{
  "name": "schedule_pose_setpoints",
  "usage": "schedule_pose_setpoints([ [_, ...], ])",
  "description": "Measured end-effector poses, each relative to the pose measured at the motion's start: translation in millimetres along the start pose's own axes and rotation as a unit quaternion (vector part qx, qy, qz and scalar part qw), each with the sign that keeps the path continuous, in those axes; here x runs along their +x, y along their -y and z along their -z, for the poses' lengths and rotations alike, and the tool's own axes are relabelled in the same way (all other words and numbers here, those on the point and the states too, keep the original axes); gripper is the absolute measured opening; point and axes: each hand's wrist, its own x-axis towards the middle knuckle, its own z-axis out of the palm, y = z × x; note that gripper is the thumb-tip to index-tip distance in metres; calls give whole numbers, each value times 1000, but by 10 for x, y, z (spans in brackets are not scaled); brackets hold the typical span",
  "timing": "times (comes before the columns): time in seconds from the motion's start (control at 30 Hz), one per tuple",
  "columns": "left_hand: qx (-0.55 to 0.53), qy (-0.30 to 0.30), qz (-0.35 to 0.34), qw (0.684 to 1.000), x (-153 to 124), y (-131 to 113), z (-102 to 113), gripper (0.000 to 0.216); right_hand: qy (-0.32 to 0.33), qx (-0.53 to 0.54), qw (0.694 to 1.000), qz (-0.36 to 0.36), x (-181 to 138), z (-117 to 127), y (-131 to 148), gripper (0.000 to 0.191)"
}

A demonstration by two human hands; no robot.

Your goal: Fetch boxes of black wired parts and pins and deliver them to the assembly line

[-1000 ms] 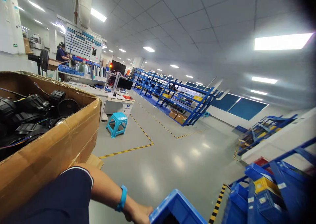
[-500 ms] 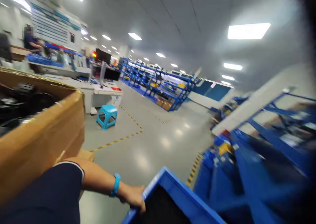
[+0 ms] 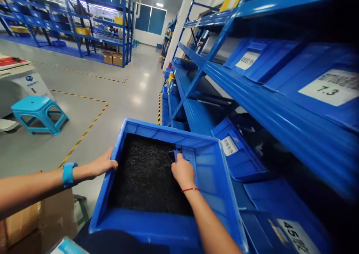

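A large blue plastic bin point(image 3: 215, 179) is right in front of me. Many small, thin black pieces point(image 3: 146, 172) fill its left and middle part; their kind is too fine to make out. My left hand point(image 3: 108, 163), with a blue band on its wrist, is closed on the bin's left rim. Inside the bin, my right hand point(image 3: 183, 172), with a red cord on its wrist, sits at the right edge of the black pieces. Its fingers are curled down, with something dark by the fingertips that I cannot make out.
Blue shelving point(image 3: 224, 93) with labelled blue bins rises close on the right. A light-blue stool point(image 3: 39, 112) stands on the floor to the left. Cardboard boxes point(image 3: 56, 216) are low at the left. Yellow-black tape point(image 3: 84, 136) marks the floor, and more racks point(image 3: 81, 26) stand behind.
My view has turned right and down onto the bin, which now shows nearly whole. My right hand has come into view inside it. My left hand stays on the rim.
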Motion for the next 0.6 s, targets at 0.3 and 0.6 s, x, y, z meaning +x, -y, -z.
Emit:
schedule_pose_setpoints([
  [0.3, 6, -11, 4, 1000, 29, 67, 115, 48, -70, 332, 935, -106, 60, -232, -503, 15],
  [0.6, 0, -16, 10, 1000, 76, 46, 111, 38, -73, 559, 814, -138, -156, -56, -746, 21],
])
